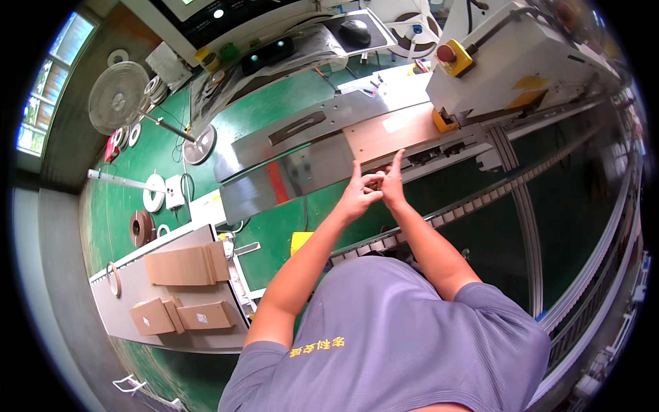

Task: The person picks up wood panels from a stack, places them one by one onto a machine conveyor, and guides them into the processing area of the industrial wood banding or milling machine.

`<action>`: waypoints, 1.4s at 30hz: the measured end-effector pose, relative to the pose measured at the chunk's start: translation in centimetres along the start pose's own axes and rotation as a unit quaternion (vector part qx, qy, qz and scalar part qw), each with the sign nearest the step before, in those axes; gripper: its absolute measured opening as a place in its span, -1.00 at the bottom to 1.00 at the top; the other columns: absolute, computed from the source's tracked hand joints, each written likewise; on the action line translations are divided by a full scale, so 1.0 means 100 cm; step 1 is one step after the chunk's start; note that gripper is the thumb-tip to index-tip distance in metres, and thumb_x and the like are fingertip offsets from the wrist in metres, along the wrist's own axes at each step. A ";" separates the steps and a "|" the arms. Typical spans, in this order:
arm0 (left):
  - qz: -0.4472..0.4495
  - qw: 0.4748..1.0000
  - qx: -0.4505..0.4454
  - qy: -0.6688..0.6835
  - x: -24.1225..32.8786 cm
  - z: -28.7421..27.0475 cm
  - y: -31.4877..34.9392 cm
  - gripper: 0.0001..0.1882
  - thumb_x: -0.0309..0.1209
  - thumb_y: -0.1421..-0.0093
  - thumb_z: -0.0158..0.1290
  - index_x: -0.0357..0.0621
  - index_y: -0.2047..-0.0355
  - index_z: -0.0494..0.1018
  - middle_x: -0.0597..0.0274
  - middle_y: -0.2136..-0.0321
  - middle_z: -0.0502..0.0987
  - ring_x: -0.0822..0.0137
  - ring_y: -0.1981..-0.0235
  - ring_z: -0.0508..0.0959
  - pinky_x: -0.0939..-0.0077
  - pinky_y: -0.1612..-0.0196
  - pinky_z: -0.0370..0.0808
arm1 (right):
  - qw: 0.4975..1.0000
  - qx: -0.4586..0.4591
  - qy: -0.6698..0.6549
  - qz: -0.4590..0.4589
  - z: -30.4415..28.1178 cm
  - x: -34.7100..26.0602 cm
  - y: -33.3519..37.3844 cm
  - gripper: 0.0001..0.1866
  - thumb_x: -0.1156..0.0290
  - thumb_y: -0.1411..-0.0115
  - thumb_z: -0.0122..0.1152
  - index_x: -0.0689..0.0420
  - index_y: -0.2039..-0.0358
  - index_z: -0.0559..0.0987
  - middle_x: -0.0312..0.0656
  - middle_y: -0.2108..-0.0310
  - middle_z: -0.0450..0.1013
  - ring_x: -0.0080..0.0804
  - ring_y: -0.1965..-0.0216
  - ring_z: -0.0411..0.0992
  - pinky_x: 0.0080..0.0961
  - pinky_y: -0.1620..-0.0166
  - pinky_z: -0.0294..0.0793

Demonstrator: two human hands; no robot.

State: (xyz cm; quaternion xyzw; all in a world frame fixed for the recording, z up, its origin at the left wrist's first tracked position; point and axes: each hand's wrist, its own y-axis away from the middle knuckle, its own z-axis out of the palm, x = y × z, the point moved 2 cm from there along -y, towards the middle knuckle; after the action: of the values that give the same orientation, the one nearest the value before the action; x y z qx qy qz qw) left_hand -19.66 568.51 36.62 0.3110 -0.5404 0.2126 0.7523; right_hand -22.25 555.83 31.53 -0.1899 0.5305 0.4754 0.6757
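Observation:
My left hand (358, 195) and my right hand (392, 187) meet in front of me, just short of the machine bed. Both index fingers point away from me, and other fingers touch or overlap between the hands. I see nothing held in either one. Beyond the fingertips lies a flat tan board (367, 139), its right end by the orange block (444, 121) of a white machine (504, 79). Left of the board stretches a grey metal plate (322, 161) with a red strip across it. Whether my fingertips touch the board's near edge I cannot tell.
An emergency stop button (447, 54) sits on the machine. Below right runs a roller rail (480, 200). At left, a table (178, 336) carries flat brown cardboard pieces (180, 266). A standing fan (118, 97) and a brown reel (142, 228) are on the green floor.

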 end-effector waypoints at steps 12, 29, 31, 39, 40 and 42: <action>0.040 0.980 0.186 0.052 -0.006 -0.069 0.110 -0.60 -0.42 -0.17 0.03 -0.18 -0.03 0.38 0.25 0.12 0.50 0.44 0.18 0.50 0.49 0.13 0.44 | 0.983 0.049 0.178 0.012 -0.086 -0.028 -0.075 -0.10 0.57 -0.14 -0.05 -0.27 -0.33 -0.30 -0.14 0.37 0.42 -0.39 0.49 0.47 -0.46 0.45 0.50; -0.128 0.411 0.849 0.307 -0.295 -0.274 0.549 -0.45 -0.10 -0.01 0.26 -0.21 0.13 0.38 0.15 0.34 0.47 0.25 0.44 0.50 0.21 0.47 0.49 | 0.945 -0.158 0.287 -0.002 0.039 0.002 0.029 -0.05 0.69 0.06 -0.14 -0.09 -0.36 -0.17 -0.07 0.19 0.32 -0.48 0.49 0.41 -0.62 0.43 0.42; -0.051 0.388 0.853 0.346 -0.309 -0.268 0.549 -0.60 -0.17 -0.05 0.24 -0.16 0.24 0.43 0.21 0.43 0.47 0.31 0.52 0.48 0.33 0.49 0.48 | 0.919 -0.244 0.309 0.005 0.085 0.012 0.059 -0.05 0.73 0.08 -0.19 -0.06 -0.36 -0.15 -0.07 0.19 0.32 -0.48 0.50 0.42 -0.62 0.43 0.43; 0.051 0.635 0.566 0.523 -0.294 -0.167 0.491 -0.66 -0.39 -0.20 0.05 -0.12 0.02 0.35 0.25 0.18 0.50 0.32 0.16 0.51 0.35 0.12 0.49 | 0.861 -0.381 0.334 0.042 0.131 0.038 0.090 -0.23 0.76 0.11 -0.30 0.17 -0.23 0.20 -0.12 0.19 0.35 -0.50 0.47 0.45 -0.63 0.40 0.45; 0.121 0.587 0.596 0.534 -0.300 -0.163 0.493 -0.64 -0.41 -0.19 0.06 -0.11 -0.01 0.34 0.26 0.14 0.49 0.31 0.13 0.50 0.36 0.08 0.47 | 0.849 -0.399 0.341 0.057 0.131 0.040 0.091 -0.25 0.75 0.11 -0.30 0.18 -0.21 0.22 -0.12 0.18 0.35 -0.51 0.46 0.45 -0.64 0.39 0.46; 0.202 0.537 0.624 0.530 -0.302 -0.155 0.484 -0.59 -0.44 -0.16 0.08 -0.08 -0.04 0.33 0.27 0.09 0.47 0.29 0.08 0.48 0.36 0.01 0.44 | 0.832 -0.420 0.353 0.084 0.133 0.043 0.098 -0.32 0.74 0.10 -0.30 0.20 -0.13 0.32 -0.14 0.24 0.40 -0.48 0.45 0.46 -0.59 0.36 0.47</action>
State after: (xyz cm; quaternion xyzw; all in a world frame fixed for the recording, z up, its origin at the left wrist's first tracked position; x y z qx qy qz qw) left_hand -50.62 614.48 16.17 0.4148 0.1787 0.7681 0.4539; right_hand -23.49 572.54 34.95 -0.5655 0.4958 0.6078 0.2549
